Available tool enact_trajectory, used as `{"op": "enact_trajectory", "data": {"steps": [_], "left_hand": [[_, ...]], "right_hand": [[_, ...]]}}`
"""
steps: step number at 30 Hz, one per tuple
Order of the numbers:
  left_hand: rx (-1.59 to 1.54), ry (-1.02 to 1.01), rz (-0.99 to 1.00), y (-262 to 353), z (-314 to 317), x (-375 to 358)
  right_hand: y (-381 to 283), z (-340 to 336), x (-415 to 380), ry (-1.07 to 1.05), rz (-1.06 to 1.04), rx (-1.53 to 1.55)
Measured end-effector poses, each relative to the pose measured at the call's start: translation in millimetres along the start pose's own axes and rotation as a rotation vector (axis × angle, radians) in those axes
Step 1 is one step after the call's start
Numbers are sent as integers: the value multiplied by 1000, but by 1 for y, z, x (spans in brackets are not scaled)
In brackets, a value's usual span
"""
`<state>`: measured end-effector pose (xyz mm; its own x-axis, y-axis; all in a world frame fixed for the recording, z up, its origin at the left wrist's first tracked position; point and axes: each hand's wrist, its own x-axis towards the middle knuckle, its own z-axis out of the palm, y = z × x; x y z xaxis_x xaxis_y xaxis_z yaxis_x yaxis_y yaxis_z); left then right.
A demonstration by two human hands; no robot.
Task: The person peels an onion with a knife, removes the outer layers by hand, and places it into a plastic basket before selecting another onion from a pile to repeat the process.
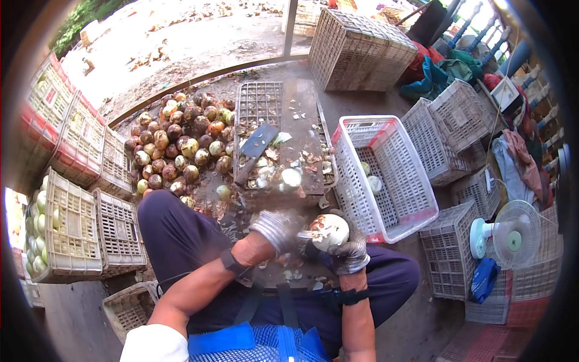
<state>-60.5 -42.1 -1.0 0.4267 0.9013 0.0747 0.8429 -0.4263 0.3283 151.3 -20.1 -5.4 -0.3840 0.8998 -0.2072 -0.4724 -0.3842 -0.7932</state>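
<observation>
My right hand (351, 252), in a dirty grey work glove, is closed around a partly peeled coconut (330, 231), white with brown patches on top. My left hand (275, 230), in a striped grey glove, is blurred by motion. It appears closed on a peeling knife (309, 234), whose pale blade meets the coconut's left side; the handle is hidden. Ahead, a wooden board (300, 127) rests across an upturned crate. A cleaver (259, 142) with a dark handle lies at its left. White shavings and a pale round piece (291, 177) sit near the board's front end.
A heap of brown coconuts (181, 142) covers the floor at front left. An open white crate (386, 181) on the right holds a few pale ones. Crates of peeled coconuts (72, 223) stand at left. Stacked crates (446, 247) and a fan (512, 235) are at right.
</observation>
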Motion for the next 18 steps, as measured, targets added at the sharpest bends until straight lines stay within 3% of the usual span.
{"op": "enact_trajectory", "data": {"steps": [3, 6, 9, 18], "left_hand": [[-51, 88, 67, -8, 10, 0], [18, 49, 35, -9, 14, 1], [-17, 251, 82, -11, 23, -2], [-16, 154, 19, -11, 32, -1]], "right_hand": [[5, -7, 3, -23, -38, -59], [4, -5, 3, -26, -16, -77], [-1, 1, 1, -21, 24, -53], [-9, 14, -4, -62, 16, 34]]}}
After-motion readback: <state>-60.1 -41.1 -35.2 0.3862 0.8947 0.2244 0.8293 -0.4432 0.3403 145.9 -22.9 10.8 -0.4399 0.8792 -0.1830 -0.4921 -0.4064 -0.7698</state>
